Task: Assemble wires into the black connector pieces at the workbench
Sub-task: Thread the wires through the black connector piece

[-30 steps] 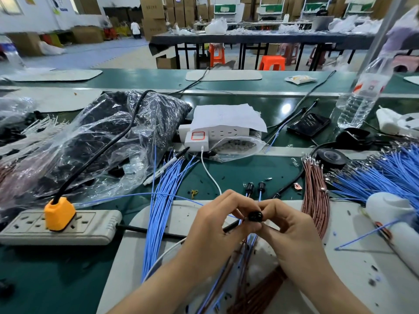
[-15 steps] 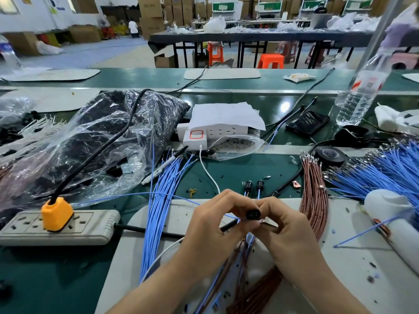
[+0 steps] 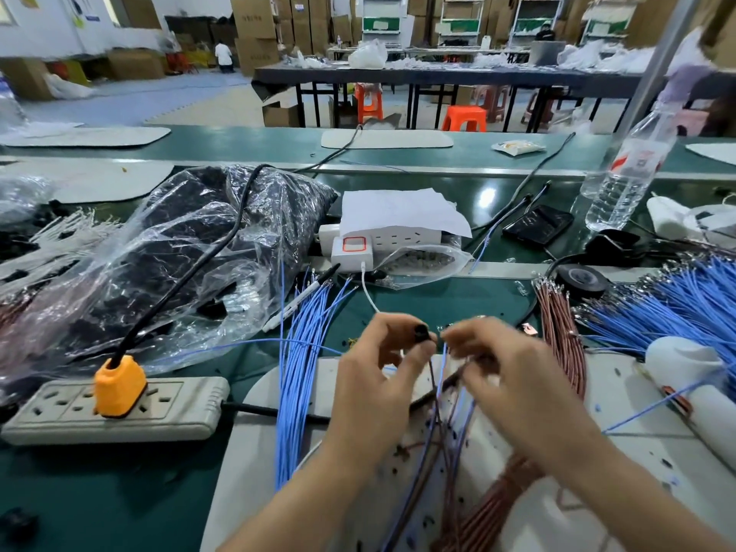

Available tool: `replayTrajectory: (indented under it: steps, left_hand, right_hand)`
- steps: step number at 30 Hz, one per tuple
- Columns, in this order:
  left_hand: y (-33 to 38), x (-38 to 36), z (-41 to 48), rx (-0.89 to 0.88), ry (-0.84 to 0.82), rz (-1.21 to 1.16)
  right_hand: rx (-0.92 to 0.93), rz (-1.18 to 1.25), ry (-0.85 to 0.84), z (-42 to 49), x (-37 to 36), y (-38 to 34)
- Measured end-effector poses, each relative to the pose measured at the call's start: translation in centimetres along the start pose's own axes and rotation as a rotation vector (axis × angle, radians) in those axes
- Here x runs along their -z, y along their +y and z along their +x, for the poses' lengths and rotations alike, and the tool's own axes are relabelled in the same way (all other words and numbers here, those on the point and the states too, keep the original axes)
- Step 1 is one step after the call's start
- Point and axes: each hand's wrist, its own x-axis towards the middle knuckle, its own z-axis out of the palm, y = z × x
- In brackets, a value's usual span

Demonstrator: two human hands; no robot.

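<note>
As left hand point(image 3: 378, 376) pinches connector point(image 3: 421, 333), right hand point(image 3: 513, 376) pinches wire point(image 3: 442, 362) beside.

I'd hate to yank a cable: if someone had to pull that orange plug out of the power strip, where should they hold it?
Probably grip the plug by its blocky orange body, thumb and fingers on its two broad sides, coming from above. It stands upright in the strip, and its black cable leaves the top slanting away, so the sides are free.

Nothing legible here: water bottle point(image 3: 636, 160) label (red mark, blurred), carton point(image 3: 255, 29) print too faint.
</note>
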Motion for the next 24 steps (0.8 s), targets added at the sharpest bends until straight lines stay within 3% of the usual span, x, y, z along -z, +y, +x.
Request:
replayTrajectory:
  steps: [4,9,12,17,24]
  left_hand:
    - [-0.1,0.3,0.4,0.117,0.078,-0.142]
    - [-0.2,0.3,0.2,0.127,0.073,-0.108]
    - [-0.3,0.4,0.3,0.125,0.076,-0.1]
    - [-0.4,0.4,0.5,0.14,0.082,-0.12]
    - [-0.6,0.4,0.3,0.105,0.05,-0.097]
  right_hand:
    - [0.001,-0.139,0.083,7.0,-0.4,0.0]
    - [-0.026,-0.43,-0.206,14.8,-4.6,1.5]
    - [0.014,-0.521,-0.279,16.0,-7.0,1.7]
    - [-0.108,-0.51,-0.196,16.4,-8.1,2.2]
    - [-0.205,-0.484,-0.233,16.2,-8.3,2.3]
